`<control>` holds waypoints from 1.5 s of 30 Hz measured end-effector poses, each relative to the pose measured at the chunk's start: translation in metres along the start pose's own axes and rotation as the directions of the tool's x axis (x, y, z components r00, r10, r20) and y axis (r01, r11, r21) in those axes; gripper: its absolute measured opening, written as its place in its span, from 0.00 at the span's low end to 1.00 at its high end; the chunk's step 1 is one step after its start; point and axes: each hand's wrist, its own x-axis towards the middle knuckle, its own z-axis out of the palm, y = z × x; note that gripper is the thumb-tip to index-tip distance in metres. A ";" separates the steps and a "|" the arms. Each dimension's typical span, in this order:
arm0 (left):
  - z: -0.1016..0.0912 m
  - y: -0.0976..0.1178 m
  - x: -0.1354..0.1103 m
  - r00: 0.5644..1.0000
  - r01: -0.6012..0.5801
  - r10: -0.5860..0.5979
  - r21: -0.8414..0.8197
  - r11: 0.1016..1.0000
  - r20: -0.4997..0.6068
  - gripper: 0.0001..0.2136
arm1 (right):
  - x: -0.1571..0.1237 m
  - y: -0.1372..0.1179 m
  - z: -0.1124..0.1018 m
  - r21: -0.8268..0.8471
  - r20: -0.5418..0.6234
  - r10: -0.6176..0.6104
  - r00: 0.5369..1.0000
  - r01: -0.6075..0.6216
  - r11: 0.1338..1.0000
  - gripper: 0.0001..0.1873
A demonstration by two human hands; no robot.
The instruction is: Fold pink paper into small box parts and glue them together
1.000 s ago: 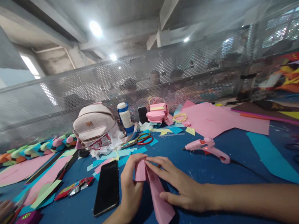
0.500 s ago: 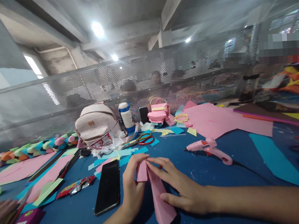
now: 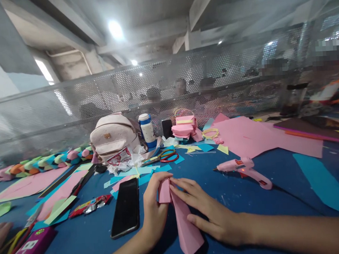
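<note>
A folded piece of pink paper (image 3: 186,232) is between my two hands, its long flap hanging toward me over the blue table. My left hand (image 3: 155,203) curls around the small boxy end of it, fingers closed at the top edge. My right hand (image 3: 206,210) presses on it from the right, fingertips at the upper fold and thumb against the long flap. A black phone (image 3: 125,208) lies just left of my left hand. To the right of my hands, a pink hot glue gun (image 3: 247,170) rests on its side, a small light glowing on it.
Behind stand a white backpack (image 3: 114,135), a white-and-blue bottle (image 3: 147,132) and a pink paper bag model (image 3: 185,127). Scissors (image 3: 162,157) lie among paper scraps. Large pink sheets (image 3: 246,136) spread at right. Another person's hand (image 3: 0,234) shows at far left near a purple box (image 3: 32,249).
The view has shifted slightly, so everything sits a little further right. Both hands keep the same hold on the pink paper. The other person's hand at left has moved slightly.
</note>
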 end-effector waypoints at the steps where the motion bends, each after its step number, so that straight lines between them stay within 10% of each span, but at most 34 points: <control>1: 0.000 0.000 0.000 1.000 0.002 -0.002 -0.002 1.000 -0.001 0.18 | 0.000 0.000 0.000 -0.002 -0.001 -0.001 1.000 0.001 1.000 0.32; 10: -0.001 0.002 0.001 0.999 0.039 -0.039 -0.028 0.999 -0.001 0.14 | -0.003 0.002 0.004 -0.026 -0.044 -0.037 0.998 0.036 0.999 0.31; 17: 0.000 0.001 0.002 0.998 0.062 -0.063 -0.022 0.998 -0.023 0.18 | -0.005 0.003 0.014 -0.078 -0.109 -0.114 0.987 0.106 0.991 0.48; 28: 0.002 -0.001 0.001 0.990 0.114 -0.118 -0.049 0.992 -0.077 0.23 | -0.007 0.003 0.010 0.019 -0.194 0.058 0.979 -0.055 0.998 0.41; 45: 0.004 -0.002 -0.002 0.993 0.095 -0.100 -0.071 0.993 -0.070 0.22 | -0.007 0.006 0.007 0.020 -0.081 -0.097 0.992 0.099 0.995 0.40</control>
